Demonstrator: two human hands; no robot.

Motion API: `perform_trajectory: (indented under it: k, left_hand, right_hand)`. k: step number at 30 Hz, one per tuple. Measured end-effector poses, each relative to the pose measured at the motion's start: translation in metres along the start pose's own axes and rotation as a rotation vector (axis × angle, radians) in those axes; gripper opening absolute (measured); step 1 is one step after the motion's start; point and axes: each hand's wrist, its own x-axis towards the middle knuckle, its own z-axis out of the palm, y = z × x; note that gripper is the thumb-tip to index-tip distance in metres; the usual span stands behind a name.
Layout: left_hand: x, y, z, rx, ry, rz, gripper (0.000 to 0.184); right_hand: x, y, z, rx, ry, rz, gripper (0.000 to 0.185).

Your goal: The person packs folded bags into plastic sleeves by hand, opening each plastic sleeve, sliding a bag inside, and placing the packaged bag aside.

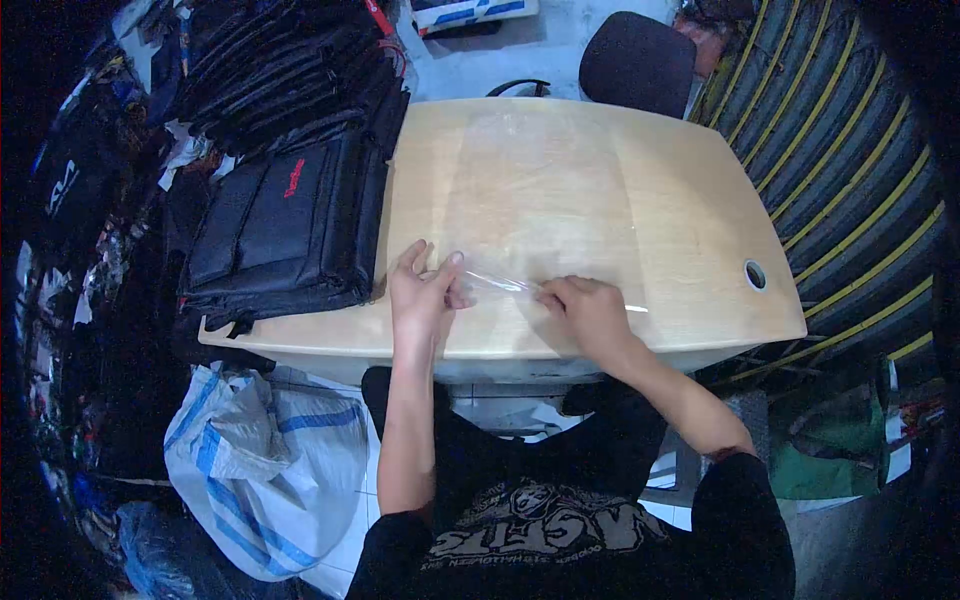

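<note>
A clear plastic sheet or bag [540, 190] lies flat on the pale wooden table [700, 230], its near edge lifted between my hands. My left hand [428, 280] pinches the left part of that edge between thumb and fingers. On the right, my right hand [580, 305] has its fingers closed on the same edge, which is pulled taut and shiny between the two. Just left of my left hand, a stack of black fabric bags [285, 220] with red lettering rests on the table.
More black bags [290, 70] are piled at the back left. A dark chair [637, 62] stands beyond the table. Striped dark rolls or folds [850, 180] fill the right side. A white and blue sack [265, 465] sits at the lower left. The table has a round hole [755, 275].
</note>
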Motion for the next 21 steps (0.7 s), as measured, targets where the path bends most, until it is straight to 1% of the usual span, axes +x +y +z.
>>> perform_trajectory:
  k: [1,4,5,7,8,10,11,12,13,14,15,16,18,19,21]
  left_hand:
    - [-0.003,0.005,0.004,0.146,0.072,0.024,0.068]
    - [-0.009,0.002,0.015,0.362,0.189,0.140,0.057]
    - [-0.012,0.004,0.014,0.517,0.220,0.187,0.049]
    - [-0.011,0.006,0.009,0.689,0.219,0.297,0.046]
    - [-0.011,0.007,0.008,0.773,0.222,0.353,0.045]
    - [-0.011,0.008,0.004,0.923,0.230,0.387,0.041]
    - [-0.008,0.003,-0.001,0.996,0.220,0.404,0.041]
    - [-0.007,0.007,-0.001,1.066,0.208,0.426,0.041]
    - [-0.014,0.006,0.004,1.113,0.308,0.552,0.036]
    - [-0.023,0.007,0.009,1.095,0.333,0.793,0.034]
    - [-0.032,0.016,0.017,1.061,0.354,1.041,0.032]
    - [-0.040,0.024,0.027,1.009,0.374,1.292,0.030]
    - [-0.064,0.028,0.048,0.923,-0.264,1.196,0.023]
    - [-0.065,0.024,0.059,1.047,-0.395,0.997,0.022]
    - [-0.048,0.013,0.077,1.266,-0.632,0.582,0.022]
  right_hand:
    - [0.007,-0.004,-0.007,-0.015,-0.033,0.025,0.011]
    - [0.029,-0.007,-0.017,0.055,-0.159,0.224,0.012]
    - [0.034,0.000,-0.017,0.207,-0.240,0.201,0.013]
    - [0.043,0.019,-0.020,0.511,-0.391,0.144,0.015]
    - [0.047,0.022,-0.024,0.659,-0.450,0.256,0.016]
    - [0.053,0.024,-0.034,0.957,-0.568,0.482,0.017]
    - [0.051,0.032,-0.030,1.009,-0.514,0.479,0.017]
    - [0.052,0.029,-0.029,0.869,-0.406,0.399,0.017]
    - [0.051,0.025,-0.029,0.727,-0.296,0.322,0.017]
    - [0.048,0.019,-0.030,0.583,-0.190,0.252,0.016]
    - [0.049,0.011,-0.034,0.412,-0.152,0.174,0.016]
    - [0.052,0.002,-0.040,0.430,-0.174,0.192,0.017]
    - [0.053,-0.014,-0.046,0.472,-0.239,0.231,0.017]
    - [0.052,-0.013,-0.039,0.593,-0.161,0.135,0.020]
    - [0.052,-0.017,-0.044,0.632,-0.177,0.168,0.021]
